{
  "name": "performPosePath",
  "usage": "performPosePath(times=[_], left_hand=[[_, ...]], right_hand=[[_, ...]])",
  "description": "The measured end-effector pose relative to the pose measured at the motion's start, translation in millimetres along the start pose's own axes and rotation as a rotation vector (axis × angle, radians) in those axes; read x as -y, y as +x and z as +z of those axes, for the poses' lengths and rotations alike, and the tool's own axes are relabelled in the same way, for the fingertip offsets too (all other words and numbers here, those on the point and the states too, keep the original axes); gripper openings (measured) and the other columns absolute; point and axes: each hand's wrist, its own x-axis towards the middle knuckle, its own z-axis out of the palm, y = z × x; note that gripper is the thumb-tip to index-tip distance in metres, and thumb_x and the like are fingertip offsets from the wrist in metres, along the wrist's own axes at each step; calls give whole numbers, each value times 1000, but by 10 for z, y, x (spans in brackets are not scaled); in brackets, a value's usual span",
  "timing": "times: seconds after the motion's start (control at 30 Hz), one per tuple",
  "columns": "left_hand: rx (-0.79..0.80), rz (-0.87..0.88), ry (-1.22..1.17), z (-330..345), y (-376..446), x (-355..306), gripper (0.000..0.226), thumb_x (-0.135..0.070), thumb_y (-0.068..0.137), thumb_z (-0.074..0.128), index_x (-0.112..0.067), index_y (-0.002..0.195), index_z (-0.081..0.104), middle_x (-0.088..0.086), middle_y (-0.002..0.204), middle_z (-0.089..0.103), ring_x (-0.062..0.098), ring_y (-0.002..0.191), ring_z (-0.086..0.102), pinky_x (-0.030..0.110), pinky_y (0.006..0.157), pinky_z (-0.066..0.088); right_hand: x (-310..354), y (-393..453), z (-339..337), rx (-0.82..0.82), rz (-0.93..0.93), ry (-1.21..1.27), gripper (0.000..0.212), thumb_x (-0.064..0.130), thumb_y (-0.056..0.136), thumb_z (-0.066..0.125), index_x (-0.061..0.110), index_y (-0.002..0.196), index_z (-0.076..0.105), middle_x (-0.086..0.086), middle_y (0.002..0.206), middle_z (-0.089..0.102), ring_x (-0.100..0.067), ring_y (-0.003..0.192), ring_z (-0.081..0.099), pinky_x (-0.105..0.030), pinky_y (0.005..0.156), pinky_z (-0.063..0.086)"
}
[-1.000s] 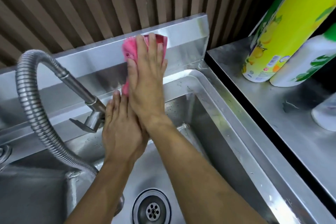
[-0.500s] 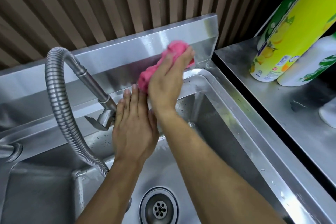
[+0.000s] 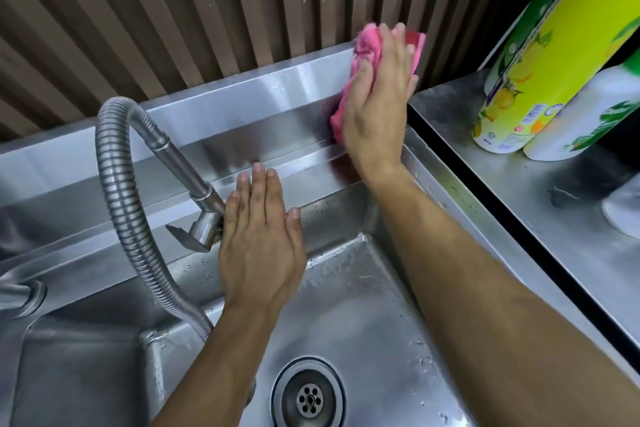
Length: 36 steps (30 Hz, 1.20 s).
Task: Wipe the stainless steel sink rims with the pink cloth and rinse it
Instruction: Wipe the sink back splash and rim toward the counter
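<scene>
My right hand (image 3: 379, 99) presses the pink cloth (image 3: 362, 55) flat against the right end of the steel sink's upright back panel (image 3: 242, 104), with the cloth reaching over the panel's top edge. The palm covers most of the cloth. My left hand (image 3: 259, 239) lies flat, fingers together and holding nothing, on the sink's back rim (image 3: 311, 163) just right of the tap head. The wet basin (image 3: 363, 305) and its drain (image 3: 310, 397) lie below my arms.
A flexible metal tap hose (image 3: 117, 191) arches at the left, its spray head (image 3: 201, 229) beside my left hand. On the steel counter (image 3: 519, 204) to the right stand a yellow-green bottle (image 3: 540, 59) and a white bottle (image 3: 585, 114). A ribbed brown wall (image 3: 207, 10) rises behind.
My right hand has slid the pink cloth to the right along the back panel, up to its right end. My left hand has stayed on the back rim.
</scene>
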Motion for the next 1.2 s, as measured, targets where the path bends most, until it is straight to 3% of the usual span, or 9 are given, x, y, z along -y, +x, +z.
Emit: performPosePath(times=[0.3,0.4,0.47,0.53,0.63,0.77,0.9,1.03,1.2], left_hand=[[18,-77,-22,-11,81,-134,66,-39,104,19,-4,160,27,14,168,21,28,157,14,41,128,3],[18,-59,-38,-30,141,-126,64,-34,103,23,-2,157,33,18,165,29,32,155,22,44,127,11],[-14,-60,-53,-23,154,-134,63,-33,103,23,-3,156,36,19,163,32,33,154,25,45,126,14],[-31,-59,-57,0,133,-127,61,-32,104,23,-4,157,36,17,163,32,31,154,26,45,126,17],[9,-29,-11,32,108,-63,64,-32,100,33,-3,158,31,16,165,30,30,155,24,46,125,18],[45,25,69,65,96,-14,73,-30,94,54,-3,158,29,17,166,28,31,156,20,44,126,15],[-10,-6,-18,43,95,-32,58,-31,106,27,-6,159,31,13,167,26,27,156,22,43,125,18],[-40,1,-29,61,85,-40,59,-31,107,22,-6,158,33,12,166,27,29,155,24,45,124,22],[-39,0,-12,79,88,-34,58,-30,106,23,-5,158,34,13,166,28,30,155,24,46,121,25]], right_hand=[[187,-397,86,315,-386,-90,44,16,110,42,12,154,43,-11,166,33,-31,157,19,-46,129,13],[303,-330,-201,200,-91,74,33,16,107,46,16,140,46,-5,138,61,-33,125,57,-44,94,48],[406,-423,-278,182,-103,58,19,14,105,51,14,124,52,-4,117,68,-29,100,63,-42,78,50],[362,-606,-231,252,-196,-94,20,17,104,55,14,123,61,-8,133,65,-30,117,60,-44,99,49],[178,-900,-136,394,-225,-353,47,32,107,35,20,150,49,-7,164,39,-31,152,32,-49,126,15],[151,-1089,-10,457,-223,-454,50,37,102,33,20,145,55,-8,152,52,-32,144,41,-48,124,20],[-144,-806,-141,405,-224,-627,52,28,98,55,16,149,49,-10,148,54,-33,139,46,-44,116,33],[-147,-674,-177,385,-46,-788,59,30,105,41,4,158,33,-21,162,37,-39,152,31,-51,126,19],[-83,-839,-239,539,-300,-743,59,39,109,27,8,158,35,-19,161,40,-37,149,37,-50,124,25]])
